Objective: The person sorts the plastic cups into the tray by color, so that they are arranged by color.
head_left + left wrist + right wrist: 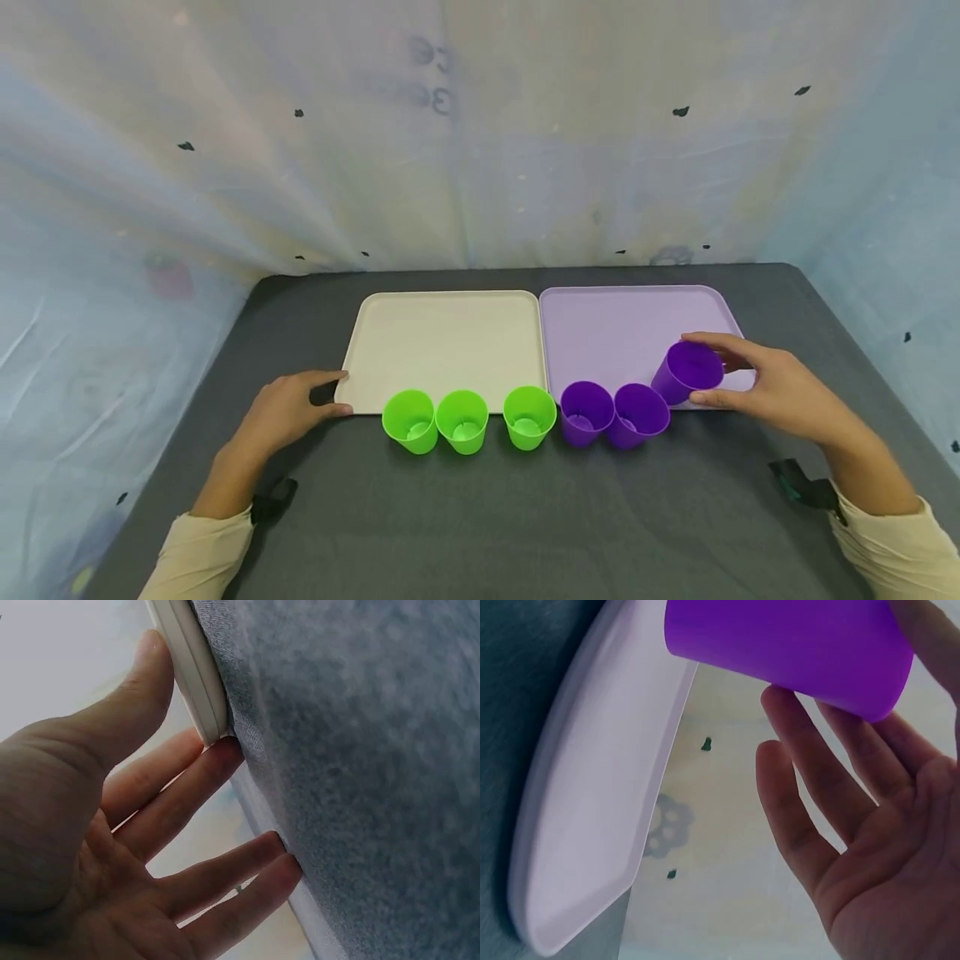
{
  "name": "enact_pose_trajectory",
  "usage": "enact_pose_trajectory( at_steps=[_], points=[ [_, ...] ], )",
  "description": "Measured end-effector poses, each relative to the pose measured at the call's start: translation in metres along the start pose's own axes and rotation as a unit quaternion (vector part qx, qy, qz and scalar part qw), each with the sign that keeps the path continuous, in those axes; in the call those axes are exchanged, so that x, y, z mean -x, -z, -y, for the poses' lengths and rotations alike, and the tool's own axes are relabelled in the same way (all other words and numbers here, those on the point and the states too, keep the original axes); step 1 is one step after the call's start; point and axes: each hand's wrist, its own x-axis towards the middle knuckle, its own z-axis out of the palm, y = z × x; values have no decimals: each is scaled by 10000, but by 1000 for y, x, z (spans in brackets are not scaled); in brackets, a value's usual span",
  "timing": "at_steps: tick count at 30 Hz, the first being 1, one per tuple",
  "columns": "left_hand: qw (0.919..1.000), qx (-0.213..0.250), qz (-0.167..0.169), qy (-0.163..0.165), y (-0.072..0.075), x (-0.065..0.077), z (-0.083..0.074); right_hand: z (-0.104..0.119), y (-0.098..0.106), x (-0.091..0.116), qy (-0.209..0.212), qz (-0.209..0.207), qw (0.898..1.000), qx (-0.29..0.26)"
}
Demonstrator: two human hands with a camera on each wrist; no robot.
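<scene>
My right hand (780, 387) holds a purple cup (688, 371) tilted over the near right part of the lilac tray (630, 321). Thumb and fingers lie on opposite sides of this cup; the right wrist view shows its smooth outer wall (795, 645) above the tray's rim. My left hand (281, 412) touches the near left edge of the cream tray (450, 342), its fingers fairly straight. In the left wrist view the thumb (142, 682) meets the tray's rim (196, 675), and two fingertips touch its lower end.
Three green cups (409, 421) stand upright along the cream tray's near edge. Beside them, two purple cups (587, 412) stand close together before the lilac tray. Grey cloth (510, 517) covers the table, and pale hanging sheets (487, 167) enclose its back and sides.
</scene>
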Motion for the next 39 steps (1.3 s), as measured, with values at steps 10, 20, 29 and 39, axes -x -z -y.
enact_pose_trajectory(
  at_steps=[10, 20, 29, 39],
  points=[
    [9995, 260, 133, 138, -2, 0, -2, 17, -1, -34, 299, 300, 9991, 57],
    [9994, 250, 194, 117, -2, 0, -1, 36, -1, -66, 336, 860, 9957, -81],
    [9988, 273, 344, 229, 0, 1, -1, 60, -3, -100, 467, 1146, 9922, -153],
    [9994, 237, 244, 71, 1, 0, -2, 77, -13, -135, 605, 1250, 9896, -377]
  ],
)
